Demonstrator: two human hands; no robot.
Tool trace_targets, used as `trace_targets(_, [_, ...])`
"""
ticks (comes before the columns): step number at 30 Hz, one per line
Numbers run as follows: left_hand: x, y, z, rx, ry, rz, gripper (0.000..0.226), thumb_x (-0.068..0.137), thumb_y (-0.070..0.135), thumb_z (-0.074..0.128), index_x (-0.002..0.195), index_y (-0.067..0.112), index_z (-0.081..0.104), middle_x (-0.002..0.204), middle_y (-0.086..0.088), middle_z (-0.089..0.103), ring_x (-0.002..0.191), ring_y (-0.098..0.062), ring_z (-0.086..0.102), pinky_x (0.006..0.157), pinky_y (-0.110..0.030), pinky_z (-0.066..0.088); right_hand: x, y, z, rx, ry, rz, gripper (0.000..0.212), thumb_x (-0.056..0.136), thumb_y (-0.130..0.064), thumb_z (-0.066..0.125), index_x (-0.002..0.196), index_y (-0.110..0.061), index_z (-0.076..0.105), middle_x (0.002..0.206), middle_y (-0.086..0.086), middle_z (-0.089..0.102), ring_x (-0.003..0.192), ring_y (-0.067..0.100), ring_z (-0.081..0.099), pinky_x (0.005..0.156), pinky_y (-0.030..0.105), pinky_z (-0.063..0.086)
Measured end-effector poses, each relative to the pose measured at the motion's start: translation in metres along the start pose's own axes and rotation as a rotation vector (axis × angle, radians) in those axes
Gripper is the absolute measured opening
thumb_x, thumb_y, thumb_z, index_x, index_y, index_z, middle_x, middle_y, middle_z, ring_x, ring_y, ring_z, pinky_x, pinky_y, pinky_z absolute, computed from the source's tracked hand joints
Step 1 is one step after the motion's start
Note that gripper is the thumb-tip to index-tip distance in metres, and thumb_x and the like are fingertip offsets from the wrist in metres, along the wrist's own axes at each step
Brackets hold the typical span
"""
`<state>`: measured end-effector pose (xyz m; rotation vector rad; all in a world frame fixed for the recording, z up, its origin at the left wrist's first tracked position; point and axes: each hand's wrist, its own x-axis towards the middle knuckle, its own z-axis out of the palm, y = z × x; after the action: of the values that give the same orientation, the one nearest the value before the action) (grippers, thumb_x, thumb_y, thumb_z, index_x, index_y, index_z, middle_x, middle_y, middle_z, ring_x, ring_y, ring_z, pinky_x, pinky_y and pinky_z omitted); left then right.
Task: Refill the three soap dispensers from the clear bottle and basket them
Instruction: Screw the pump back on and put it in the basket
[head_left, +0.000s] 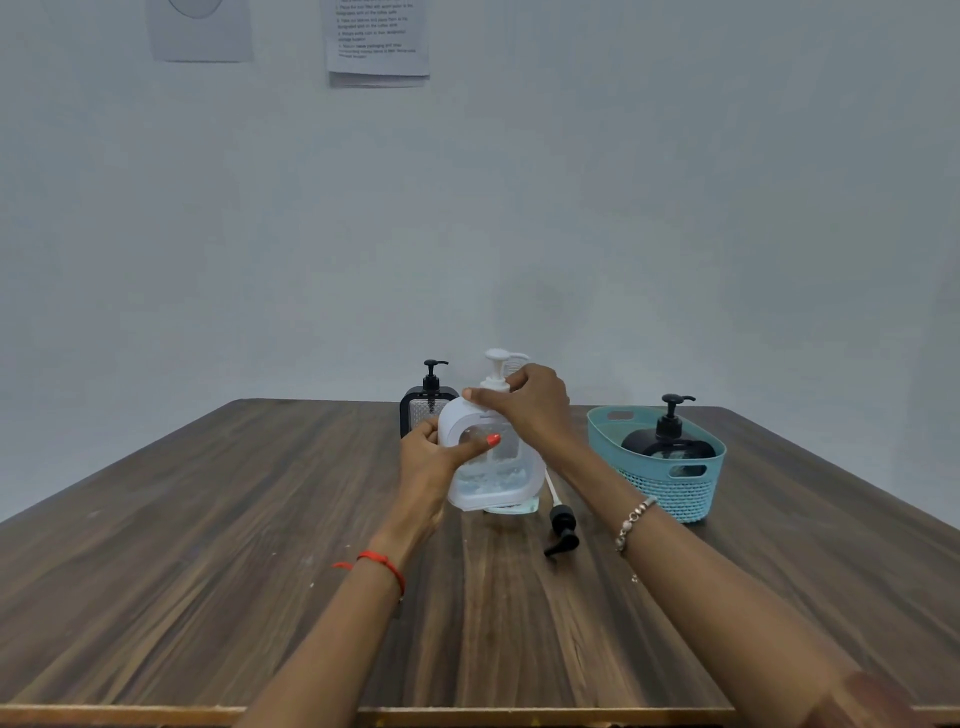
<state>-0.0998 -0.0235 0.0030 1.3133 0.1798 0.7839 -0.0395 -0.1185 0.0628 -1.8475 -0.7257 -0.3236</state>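
Near the far edge of the surface, mid-width | left hand grips white dispenser body | right hand pinches its pump collar | clear bottle just behind, mostly hidden | loose black pump lying beside | square black dispenser behind | round black dispenser inside teal basket, far right.

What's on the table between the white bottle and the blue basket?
A loose black pump lies there, seen in the head view.
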Motion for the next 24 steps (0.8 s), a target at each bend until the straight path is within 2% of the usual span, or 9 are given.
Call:
trace_targets(2, [-0.001,0.000,-0.001,-0.016,-0.010,-0.001,0.033,0.064,0.001,0.080,0.088,0.013,0.060,0.083,-0.004,0.068,0.063,-0.010,0.068,0.051,-0.020,0.054,0.003,0.000,-0.004,0.022,-0.062,0.015,0.037,0.066,-0.036,0.081,0.061,-0.017,0.050,0.061,-0.009,0.047,0.060,0.007,0.045,0.069,0.031,0.037])
trace_targets(5, [0.001,0.000,-0.005,0.004,-0.011,-0.004,0.033,0.064,0.005,0.081,0.089,0.015,0.061,0.088,-0.006,0.068,0.074,-0.019,0.068,0.056,-0.025,0.056,0.007,0.002,-0.014,0.101,-0.238,-0.002,0.024,0.071,-0.028,0.078,0.083,-0.010,0.066,0.071,-0.006,0.059,0.067,0.008,0.054,0.062,0.022,0.039])
trace_targets(9, [0.002,0.003,-0.005,0.024,-0.006,-0.021,0.037,0.063,0.006,0.082,0.091,0.013,0.060,0.090,-0.007,0.068,0.078,-0.022,0.067,0.059,-0.028,0.056,0.009,0.006,-0.021,0.178,-0.251,0.034,0.039,0.070,-0.021,0.079,0.104,-0.005,0.070,0.095,0.003,0.068,0.082,0.014,0.062,0.069,0.021,0.045])
trace_targets(13, [-0.003,0.004,-0.002,-0.010,-0.015,-0.002,0.037,0.065,0.002,0.080,0.095,0.009,0.060,0.087,-0.006,0.068,0.074,-0.018,0.067,0.052,-0.021,0.055,0.004,0.004,-0.021,0.239,-0.181,0.058,0.037,0.067,-0.018,0.081,0.100,-0.006,0.071,0.088,-0.001,0.067,0.073,0.007,0.062,0.067,0.019,0.047])
trace_targets(15, [-0.004,0.002,-0.002,-0.007,-0.009,0.009,0.037,0.065,0.002,0.080,0.095,0.009,0.060,0.088,-0.007,0.068,0.074,-0.018,0.067,0.053,-0.021,0.055,0.001,0.004,-0.020,0.255,-0.146,0.065,0.037,0.066,-0.016,0.082,0.099,-0.006,0.071,0.087,0.000,0.067,0.073,0.008,0.062,0.071,0.022,0.048])
trace_targets(19, [-0.004,-0.002,0.002,-0.008,0.006,0.009,0.035,0.063,0.002,0.081,0.091,0.012,0.061,0.090,-0.009,0.068,0.075,-0.019,0.068,0.055,-0.023,0.056,-0.005,0.006,-0.016,0.225,-0.056,0.086,0.038,0.066,-0.019,0.082,0.101,-0.007,0.071,0.100,0.007,0.071,0.086,0.018,0.064,0.079,0.029,0.047])
trace_targets(22, [-0.005,-0.005,0.006,-0.045,0.016,-0.001,0.033,0.062,-0.002,0.080,0.087,0.010,0.062,0.084,-0.007,0.069,0.063,-0.013,0.068,0.052,-0.022,0.055,-0.006,0.011,-0.007,0.131,0.030,0.079,0.036,0.062,-0.034,0.082,0.094,-0.018,0.073,0.104,0.006,0.069,0.102,0.024,0.060,0.090,0.038,0.045])
trace_targets(24, [-0.006,-0.006,0.008,-0.073,0.006,-0.008,0.034,0.061,-0.003,0.080,0.090,0.005,0.063,0.083,-0.009,0.069,0.060,-0.012,0.069,0.051,-0.023,0.054,-0.008,0.013,-0.003,0.087,0.071,0.089,0.037,0.061,-0.041,0.081,0.092,-0.022,0.072,0.107,0.005,0.063,0.108,0.026,0.053,0.091,0.037,0.043])
